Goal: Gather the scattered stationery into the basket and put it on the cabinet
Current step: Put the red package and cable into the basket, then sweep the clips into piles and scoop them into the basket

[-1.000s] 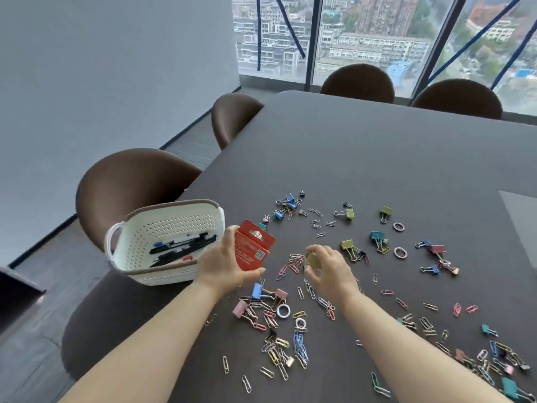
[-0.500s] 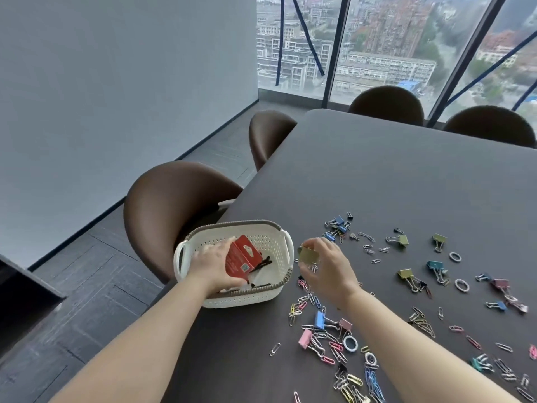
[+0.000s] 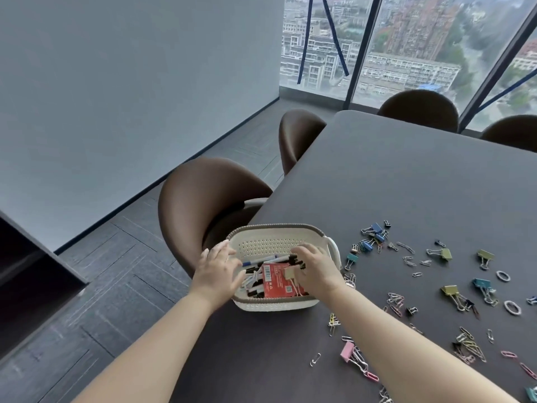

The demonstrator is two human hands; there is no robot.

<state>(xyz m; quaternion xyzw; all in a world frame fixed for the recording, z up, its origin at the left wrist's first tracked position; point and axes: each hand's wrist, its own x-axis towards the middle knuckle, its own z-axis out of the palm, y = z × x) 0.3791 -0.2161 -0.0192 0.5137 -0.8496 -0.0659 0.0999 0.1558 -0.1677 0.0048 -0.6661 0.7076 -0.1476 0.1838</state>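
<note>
A white perforated basket [image 3: 276, 304] stands at the table's left edge. Inside lie several pens [image 3: 268, 259] and a red packet [image 3: 274, 283]. My left hand [image 3: 216, 271] hovers over the basket's left rim, fingers spread and holding nothing. Over the right half of the basket my right hand [image 3: 318, 271] stretches its fingers forward. A tan binder clip [image 3: 290, 273] lies on the red packet, right beside that hand's thumb. Coloured binder clips [image 3: 374, 231], paper clips [image 3: 467, 343] and small white rings [image 3: 503, 276] are scattered on the dark table [image 3: 406, 175] to the right.
A brown chair [image 3: 203, 196] is tucked in just behind the basket, and others [image 3: 299, 132] stand further along and at the far end. A dark cabinet [image 3: 29, 257] is at the left edge. Windows fill the back wall.
My left hand carried the red packet into the basket and let go of it. My right hand brought the tan clip over the basket. The view turned left towards the basket.
</note>
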